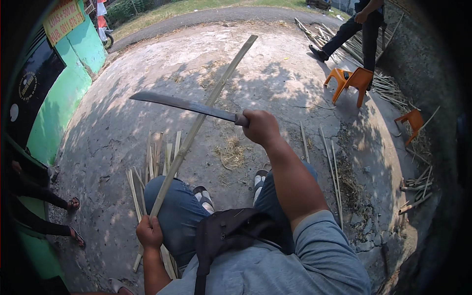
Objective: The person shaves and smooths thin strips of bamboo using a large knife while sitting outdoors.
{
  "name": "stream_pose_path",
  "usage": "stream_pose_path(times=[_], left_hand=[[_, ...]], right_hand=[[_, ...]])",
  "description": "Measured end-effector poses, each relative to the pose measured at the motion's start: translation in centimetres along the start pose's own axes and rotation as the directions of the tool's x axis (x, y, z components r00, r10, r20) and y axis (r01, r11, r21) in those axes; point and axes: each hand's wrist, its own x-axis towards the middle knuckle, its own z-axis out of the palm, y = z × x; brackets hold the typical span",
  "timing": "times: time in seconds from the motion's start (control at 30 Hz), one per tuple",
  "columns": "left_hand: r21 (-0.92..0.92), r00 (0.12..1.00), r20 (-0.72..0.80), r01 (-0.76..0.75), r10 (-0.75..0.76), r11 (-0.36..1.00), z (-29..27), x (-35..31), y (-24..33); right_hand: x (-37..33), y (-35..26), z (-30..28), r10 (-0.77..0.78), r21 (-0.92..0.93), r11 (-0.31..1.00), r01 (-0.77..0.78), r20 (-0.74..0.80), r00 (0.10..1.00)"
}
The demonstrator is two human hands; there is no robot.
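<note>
My right hand (260, 129) is closed round the dark handle of a machete (184, 104), whose long blade points left. The blade lies across a long bamboo strip (189, 140) in the picture; whether it touches the strip I cannot tell. Lower left, my left hand (149, 232) grips the strip near its bottom end. From there the strip slants up and away to the right, passing over my left knee. Several more bamboo strips (133, 194) lie beside my left leg, partly hidden by it.
Thin strips (333, 172) lie right of my right leg. Orange plastic stools (360, 83) stand far right, near a walking person (361, 29) and piled bamboo (388, 91). Another person's feet (74, 204) show at left by the green wall (61, 108). Shavings (232, 153) lie ahead.
</note>
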Motion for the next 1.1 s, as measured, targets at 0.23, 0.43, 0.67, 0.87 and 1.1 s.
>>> stream_pose_path(times=[0.23,0.43,0.67,0.87,1.1], left_hand=[[0.065,0.999,0.034,-0.012,0.010,0.998,-0.6,0.8,1.3],[-0.031,0.999,0.032,-0.036,0.037,0.999,-0.5,1.1,1.3],[-0.111,0.998,0.062,0.000,0.007,0.994,-0.2,0.8,1.4],[-0.107,0.983,0.180,-0.009,0.029,0.994,-0.2,2.2,1.4],[-0.198,0.970,0.237,-0.009,0.057,0.980,0.7,2.9,-0.9]], right_hand=[[-0.9,1.6,-0.4,0.267,0.041,0.963,-0.265,-0.064,0.962],[-1.8,-2.4,-0.7,-0.186,-0.041,0.981,0.190,0.090,0.978],[0.4,1.2,-1.8,-0.021,-0.060,0.998,0.021,0.003,1.000],[0.7,2.7,-2.2,0.395,0.128,0.915,-0.383,-0.087,0.914],[-1.6,-0.1,-2.8,0.066,-0.096,0.993,-0.072,-0.060,0.996]])
